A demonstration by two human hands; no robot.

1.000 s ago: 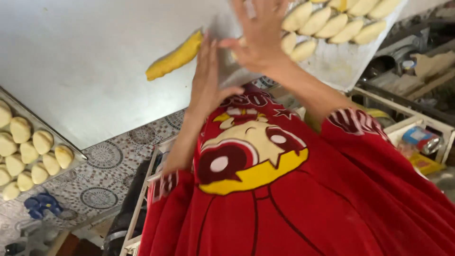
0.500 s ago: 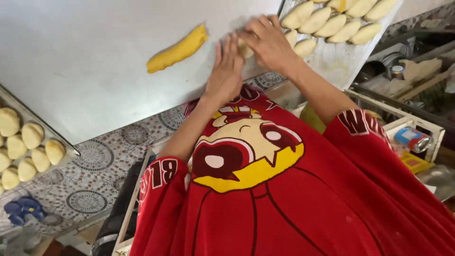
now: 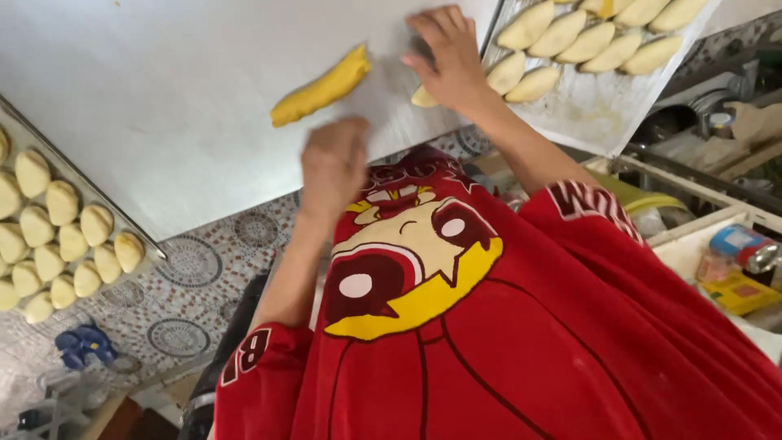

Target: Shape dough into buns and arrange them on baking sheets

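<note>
My right hand (image 3: 448,57) lies palm-down on the grey tabletop (image 3: 163,90), its fingers (image 3: 440,20) spread flat over a pale dough piece (image 3: 423,98) that peeks out under the heel of the hand, just beside the tray (image 3: 603,122) of shaped dough pieces. My left hand (image 3: 334,159) hovers blurred near the tabletop's edge, fingers curled and holding nothing I can see. The yellow dough roll (image 3: 322,85) lies between both hands, touching neither.

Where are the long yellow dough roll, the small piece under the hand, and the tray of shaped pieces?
long dough roll (image 3: 320,86), head view, its middle.
small dough piece (image 3: 423,99), head view, exposed end.
tray (image 3: 599,114), head view, bare floured part.
</note>
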